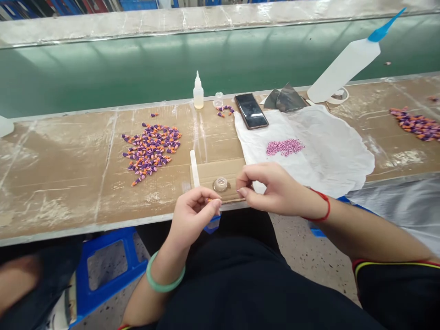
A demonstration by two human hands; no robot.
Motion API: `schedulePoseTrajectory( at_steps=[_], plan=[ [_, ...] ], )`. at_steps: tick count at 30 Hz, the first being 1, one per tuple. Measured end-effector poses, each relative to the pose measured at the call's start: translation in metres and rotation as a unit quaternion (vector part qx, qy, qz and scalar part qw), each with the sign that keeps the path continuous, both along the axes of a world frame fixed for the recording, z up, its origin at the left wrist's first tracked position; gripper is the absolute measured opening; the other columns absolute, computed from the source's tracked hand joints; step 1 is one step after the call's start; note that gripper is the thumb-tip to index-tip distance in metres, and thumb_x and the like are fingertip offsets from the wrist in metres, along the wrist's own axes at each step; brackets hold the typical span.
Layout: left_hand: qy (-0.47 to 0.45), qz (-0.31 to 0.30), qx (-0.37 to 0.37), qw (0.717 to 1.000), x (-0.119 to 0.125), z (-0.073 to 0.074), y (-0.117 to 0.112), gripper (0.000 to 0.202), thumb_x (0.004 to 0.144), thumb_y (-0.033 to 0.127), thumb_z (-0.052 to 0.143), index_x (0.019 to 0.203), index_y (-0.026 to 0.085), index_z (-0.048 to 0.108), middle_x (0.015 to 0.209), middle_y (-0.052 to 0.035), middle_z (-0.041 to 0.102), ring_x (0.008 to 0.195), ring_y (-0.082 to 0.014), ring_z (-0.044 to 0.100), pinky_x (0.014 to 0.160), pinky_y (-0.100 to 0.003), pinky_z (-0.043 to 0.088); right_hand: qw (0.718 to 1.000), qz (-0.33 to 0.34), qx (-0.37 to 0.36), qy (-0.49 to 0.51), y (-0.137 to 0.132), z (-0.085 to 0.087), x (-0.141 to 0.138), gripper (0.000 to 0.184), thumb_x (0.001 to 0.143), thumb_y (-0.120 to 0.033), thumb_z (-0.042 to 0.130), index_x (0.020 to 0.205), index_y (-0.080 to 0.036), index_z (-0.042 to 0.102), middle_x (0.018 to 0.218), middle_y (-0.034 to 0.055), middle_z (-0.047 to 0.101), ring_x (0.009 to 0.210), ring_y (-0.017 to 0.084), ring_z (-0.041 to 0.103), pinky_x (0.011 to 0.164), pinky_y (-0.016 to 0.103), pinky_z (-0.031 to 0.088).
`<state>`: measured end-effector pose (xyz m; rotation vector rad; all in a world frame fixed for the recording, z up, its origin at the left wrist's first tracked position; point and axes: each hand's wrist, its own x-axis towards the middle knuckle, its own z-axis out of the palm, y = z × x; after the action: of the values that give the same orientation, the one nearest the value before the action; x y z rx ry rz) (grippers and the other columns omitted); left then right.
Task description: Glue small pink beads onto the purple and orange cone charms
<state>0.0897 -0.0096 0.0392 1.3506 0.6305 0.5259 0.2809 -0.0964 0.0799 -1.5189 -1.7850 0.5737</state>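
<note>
The left hand [193, 216], marked by a pale green bangle [165, 275] at the wrist, is positioned just above the near edge of the bench [85, 220]. Its fingers [213, 197] are closed together on a small orange piece [209, 200], which is largely hidden between the tips. The right hand [277, 190], marked by a red string bracelet [323, 207], is located to the right of the left hand. Its thumb and forefinger are brought together at the edge of a flat cardboard sheet [206, 176]; whether they grip anything cannot be determined. A small clear glass cup [220, 184] stands on the cardboard, just beyond and between the hands. A pale flat stick [194, 168] lies at the cardboard's left edge. On the bench, a heap of purple-and-orange cone-shaped pieces [151, 151] lies left of the cardboard, and a second heap [415, 124] lies at far right. Farther back are a small dropper bottle [198, 91] and a smartphone [251, 111]. A white sheet [330, 151] carries a patch of fine pink beads [285, 147], and a large squeeze bottle with a blue nozzle [347, 64] stands tilted beyond it.
</note>
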Motion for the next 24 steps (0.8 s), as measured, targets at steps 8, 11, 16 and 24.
schedulePoseTrajectory(
  at_steps=[8, 11, 16, 24],
  plan=[
    [0.028, 0.024, -0.037, 0.999, -0.018, -0.025, 0.011, 0.013, 0.073, 0.026, 0.075, 0.074, 0.015, 0.068, 0.056, 0.0000, 0.065, 0.047, -0.0093, 0.054, 0.045, -0.019, 0.044, 0.964, 0.084, -0.102, -0.231, 0.048, -0.012, 0.016, 0.018, 0.074, -0.017, 0.051, 0.062, -0.020, 0.038, 0.055, -0.0035, 0.042, 0.051, 0.009, 0.033, 0.052, 0.024, 0.024],
    [0.033, 0.024, -0.046, 0.998, -0.018, -0.028, 0.011, 0.014, 0.074, 0.028, 0.075, 0.075, 0.015, 0.067, 0.057, -0.0002, 0.065, 0.049, -0.0106, 0.057, 0.047, -0.020, 0.046, 0.939, 0.111, -0.122, -0.301, 0.056, -0.013, 0.013, 0.020, 0.075, -0.016, 0.050, 0.062, -0.021, 0.036, 0.054, -0.0031, 0.038, 0.052, 0.010, 0.027, 0.052, 0.026, 0.020],
    [0.038, 0.024, -0.055, 0.997, -0.017, -0.029, 0.011, 0.017, 0.073, 0.031, 0.075, 0.075, 0.016, 0.067, 0.056, -0.0004, 0.064, 0.051, -0.0122, 0.059, 0.047, -0.020, 0.047, 0.915, 0.131, -0.119, -0.363, 0.061, -0.012, 0.008, 0.021, 0.080, -0.019, 0.049, 0.062, -0.020, 0.039, 0.054, -0.0019, 0.037, 0.053, 0.012, 0.024, 0.053, 0.028, 0.020],
    [0.036, 0.029, -0.078, 0.996, -0.016, -0.028, 0.011, 0.017, 0.072, 0.030, 0.076, 0.075, 0.015, 0.067, 0.058, -0.0013, 0.066, 0.055, -0.0133, 0.063, 0.049, -0.021, 0.050, 0.899, 0.130, -0.148, -0.390, 0.062, -0.017, 0.007, 0.019, 0.081, -0.017, 0.048, 0.063, -0.020, 0.042, 0.056, -0.0004, 0.043, 0.054, 0.012, 0.027, 0.054, 0.028, 0.021]
  ],
)
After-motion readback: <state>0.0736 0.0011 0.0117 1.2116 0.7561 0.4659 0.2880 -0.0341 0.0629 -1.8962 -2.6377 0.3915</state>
